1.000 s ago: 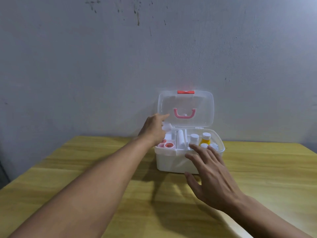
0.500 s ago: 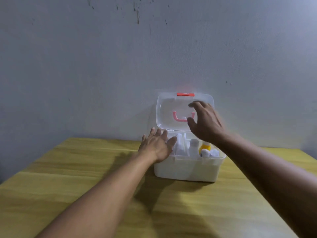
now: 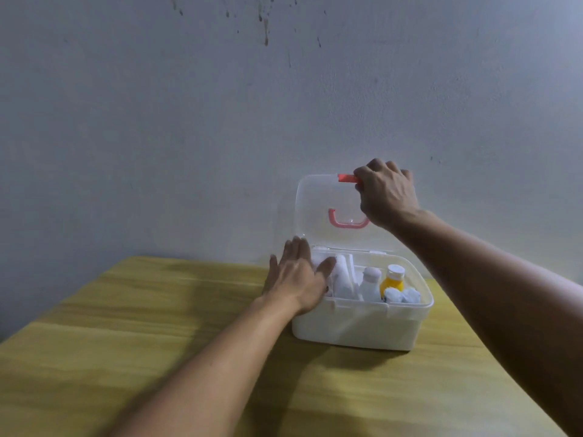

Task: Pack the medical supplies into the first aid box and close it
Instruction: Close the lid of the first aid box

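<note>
A white first aid box (image 3: 356, 326) stands on the wooden table, its clear lid (image 3: 318, 209) upright against the wall. The lid carries a pink handle (image 3: 337, 223) and a red latch (image 3: 346, 178) on its top edge. My right hand (image 3: 386, 192) grips the lid's top edge beside the latch. Flat on the box's left rim lies my left hand (image 3: 296, 277), fingers spread, holding nothing. Inside stand a white bottle (image 3: 369, 283), a yellow bottle with a white cap (image 3: 392, 279), white rolls (image 3: 342, 279) and white wads (image 3: 402, 295).
The wooden table (image 3: 157, 342) reaches from the box toward me. A grey wall (image 3: 189, 137) rises right behind the box. The table's right edge (image 3: 467, 326) runs close to the box's right side.
My right hand rose from in front of the lid to its top edge and closed on it. My left hand settled flat on the box's left rim.
</note>
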